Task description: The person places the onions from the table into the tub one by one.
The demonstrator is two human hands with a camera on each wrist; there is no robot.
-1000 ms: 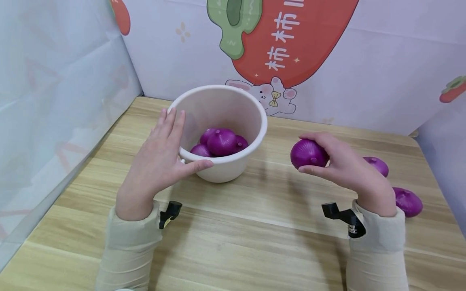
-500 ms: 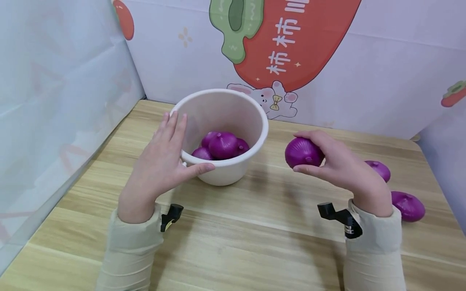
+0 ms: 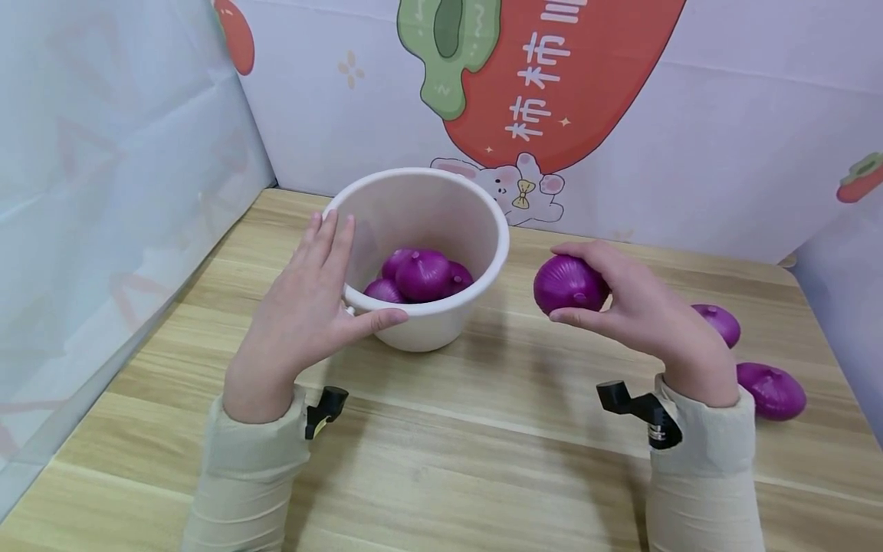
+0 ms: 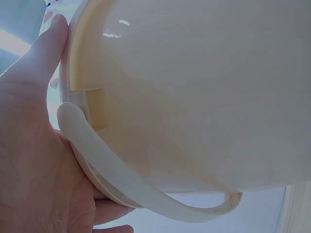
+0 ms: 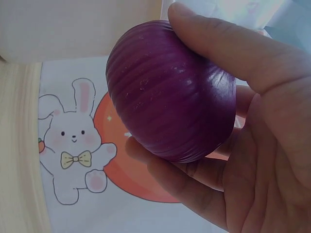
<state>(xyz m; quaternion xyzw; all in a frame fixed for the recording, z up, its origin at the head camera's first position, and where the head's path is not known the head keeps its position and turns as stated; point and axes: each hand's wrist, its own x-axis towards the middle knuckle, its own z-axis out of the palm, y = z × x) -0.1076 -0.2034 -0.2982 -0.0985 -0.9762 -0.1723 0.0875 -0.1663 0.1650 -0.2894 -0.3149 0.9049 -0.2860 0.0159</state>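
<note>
My right hand (image 3: 624,303) grips a purple onion (image 3: 569,284) between thumb and fingers, above the table to the right of a white bucket (image 3: 476,307). In the right wrist view the same onion (image 5: 170,92) fills the grasp. Resting against the bucket's near-left rim, my left hand (image 3: 297,314) has its fingers spread straight and the thumb along the front. The left wrist view shows the bucket's wall (image 4: 194,97) and its white handle (image 4: 121,170) beside the palm. Several purple onions (image 3: 422,276) lie inside the bucket.
Two more purple onions lie on the wooden table (image 3: 441,460) at the right, one (image 3: 771,391) nearer and one (image 3: 717,323) partly behind my right wrist. A printed cloth backdrop (image 3: 724,115) stands behind the table, and a pale sheet (image 3: 124,192) hangs at the left.
My right hand has moved left with the onion, closer to the bucket. My left hand stays on the bucket rim. The head view has shifted slightly.
</note>
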